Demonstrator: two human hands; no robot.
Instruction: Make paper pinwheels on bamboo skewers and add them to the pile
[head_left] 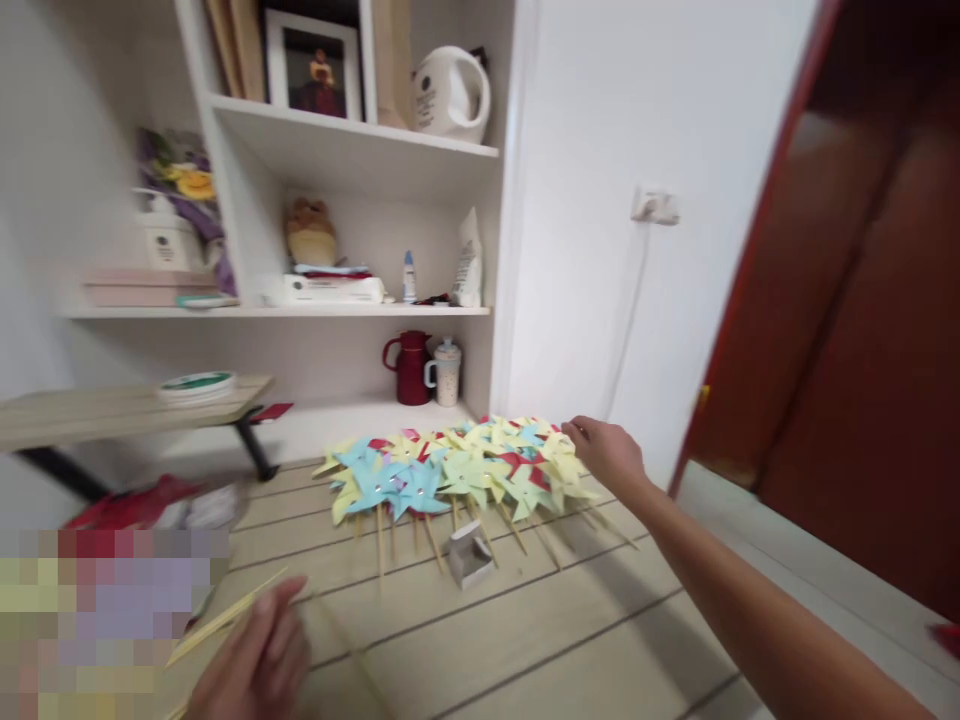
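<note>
My right hand (pixel 609 452) reaches to the right edge of a spread of paper pinwheels (pixel 469 470). Its fingers are pressed together, and whatever they pinch is hidden. The pinwheels are pale yellow, light blue and red, on thin wooden sticks that point toward me. Low on the left, my left hand (pixel 259 650) is blurred, with its fingers partly bent. Thin wooden sticks (pixel 214 628) pass beside and behind it; whether it grips one is unclear. A small open box (pixel 470 556) sits in front of the pinwheels.
Everything lies on a slatted wooden tabletop (pixel 480 640). Behind it stands a white shelf unit (pixel 352 135) with a dark red jug (pixel 413 368) and a lidded cup (pixel 448 372). A small raised stand (pixel 112 408) is at left, a dark red door (pixel 862 350) at right.
</note>
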